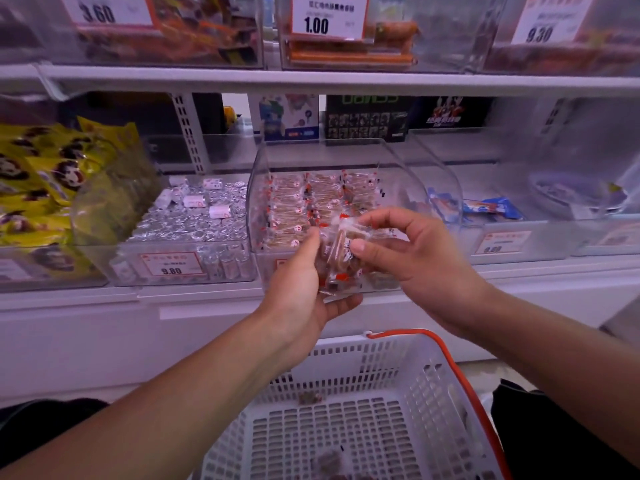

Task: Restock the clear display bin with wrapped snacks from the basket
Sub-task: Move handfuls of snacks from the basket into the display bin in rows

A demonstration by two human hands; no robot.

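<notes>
A clear display bin [429,181] stands on the middle shelf, with rows of wrapped brown snacks [304,202] lined up inside. In front of its lower edge my left hand [298,292] cups a small stack of wrapped snacks [337,258] from below and the left. My right hand [412,251] pinches the clear wrapper end of the top snack between thumb and fingers. Below my hands sits a white slotted basket [433,389] with an orange handle; a few wrapped snacks [329,459] lie on its floor.
Left of the bin is a tray of silver-wrapped candies [194,216], and further left yellow panda bags [41,181]. Blue packets [485,206] lie in the bin to the right. The upper shelf [311,79] carries more bins with price tags.
</notes>
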